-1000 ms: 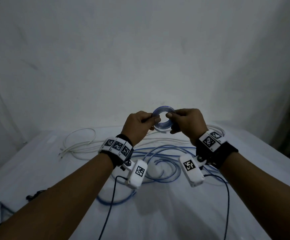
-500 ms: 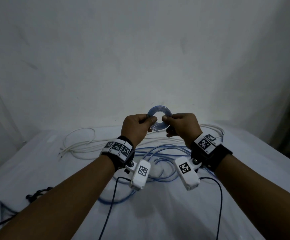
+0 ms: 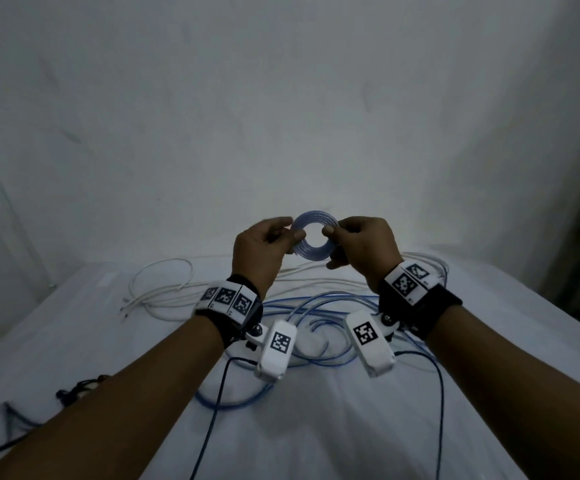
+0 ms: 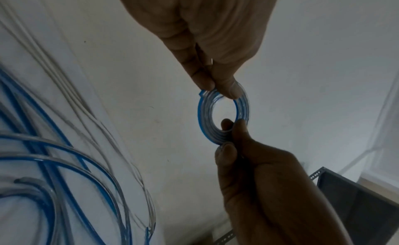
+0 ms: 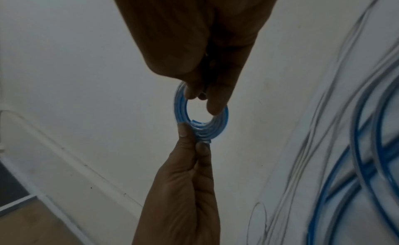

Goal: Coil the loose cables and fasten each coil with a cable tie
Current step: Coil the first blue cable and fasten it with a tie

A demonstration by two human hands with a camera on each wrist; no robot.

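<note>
Head view: your left hand (image 3: 257, 251) and right hand (image 3: 364, 247) pinch opposite sides of one small blue coil (image 3: 314, 240).

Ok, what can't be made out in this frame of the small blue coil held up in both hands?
- Whether a tie fastens the small blue coil: none shows; the left hand and right hand cover both pinched sections in every view.
- The dark items at the table's left edge, head view: too dim and small to identify.
- The loose blue cables, right wrist view: blurred and cut off by the frame edge.
</note>
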